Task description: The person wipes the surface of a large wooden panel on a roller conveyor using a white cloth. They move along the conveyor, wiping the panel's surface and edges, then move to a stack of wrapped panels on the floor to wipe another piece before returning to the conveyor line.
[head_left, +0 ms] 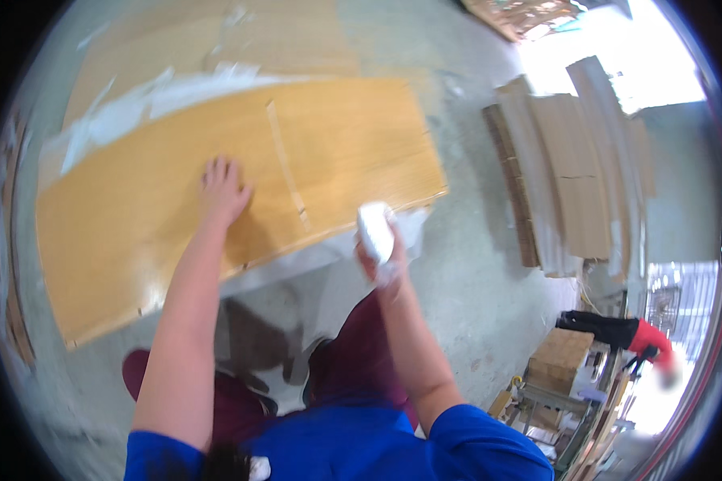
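Observation:
A large yellow-brown wooden panel (353,136) lies before me, with a narrow pale strip (285,164) running across it. My left hand (226,194) rests on the panel's surface left of the strip, fingers spread and holding nothing. Just off the panel's near right edge, my right hand (395,268) is closed round a white, rounded bundle (375,228). Blur hides what the bundle is made of. Whitish sheeting (317,255) shows under the panel's near edge.
Flat cardboard (152,48) and crumpled white wrapping (156,100) lie beyond the panel. At the right stand stacked long cardboard pieces (569,176). Lower right are a brown box (557,361), a cluttered rack (545,417) and another person in red and black (610,329).

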A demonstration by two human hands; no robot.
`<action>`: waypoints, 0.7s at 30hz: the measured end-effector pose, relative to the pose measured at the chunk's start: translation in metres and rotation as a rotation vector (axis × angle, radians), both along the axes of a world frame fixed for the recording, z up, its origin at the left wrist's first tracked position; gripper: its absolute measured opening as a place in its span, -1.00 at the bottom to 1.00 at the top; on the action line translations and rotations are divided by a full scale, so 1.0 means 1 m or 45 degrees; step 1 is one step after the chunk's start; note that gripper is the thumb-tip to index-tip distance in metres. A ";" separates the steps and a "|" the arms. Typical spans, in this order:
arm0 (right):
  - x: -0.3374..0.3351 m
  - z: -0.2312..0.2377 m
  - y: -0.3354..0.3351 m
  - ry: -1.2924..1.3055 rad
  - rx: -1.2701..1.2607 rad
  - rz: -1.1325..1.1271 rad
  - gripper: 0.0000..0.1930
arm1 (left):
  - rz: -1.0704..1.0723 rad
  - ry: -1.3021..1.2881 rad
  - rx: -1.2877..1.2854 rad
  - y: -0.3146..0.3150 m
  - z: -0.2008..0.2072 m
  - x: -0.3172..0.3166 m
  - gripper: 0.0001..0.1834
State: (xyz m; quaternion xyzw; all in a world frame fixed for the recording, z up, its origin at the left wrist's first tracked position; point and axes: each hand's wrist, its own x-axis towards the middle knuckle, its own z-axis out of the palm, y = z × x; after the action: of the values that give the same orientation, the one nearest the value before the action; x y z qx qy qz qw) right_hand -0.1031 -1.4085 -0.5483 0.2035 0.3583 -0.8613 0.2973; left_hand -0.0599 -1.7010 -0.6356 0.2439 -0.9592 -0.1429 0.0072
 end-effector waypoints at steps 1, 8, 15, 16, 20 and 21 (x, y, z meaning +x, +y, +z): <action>0.015 0.004 0.009 -0.031 -0.300 -0.011 -0.58 | -0.068 -0.187 0.175 -0.004 0.017 -0.002 -0.31; 0.107 0.097 0.011 -0.441 -0.962 0.399 -0.53 | -0.112 -0.187 0.347 -0.062 0.117 0.111 -0.45; 0.144 0.289 0.039 -0.495 -0.622 0.670 -0.46 | -0.098 -0.483 0.345 0.026 0.278 0.212 -0.52; 0.141 0.318 0.049 -0.442 -0.712 0.713 -0.43 | -0.108 -0.496 0.443 0.051 0.294 0.202 -0.52; 0.136 0.383 0.098 -0.262 -0.679 0.387 -0.34 | -0.286 -0.550 0.771 0.156 0.346 0.135 -0.52; 0.134 0.387 0.110 -0.162 -0.710 0.338 -0.36 | -0.353 -0.564 0.820 0.179 0.357 0.115 -0.53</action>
State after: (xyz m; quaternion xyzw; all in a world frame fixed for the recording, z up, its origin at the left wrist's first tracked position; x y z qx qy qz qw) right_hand 0.0313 -1.2981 -0.1611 0.1192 0.1125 -0.8655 0.4733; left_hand 0.0554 -1.5219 -0.2786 0.1270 -0.8676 -0.3795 -0.2952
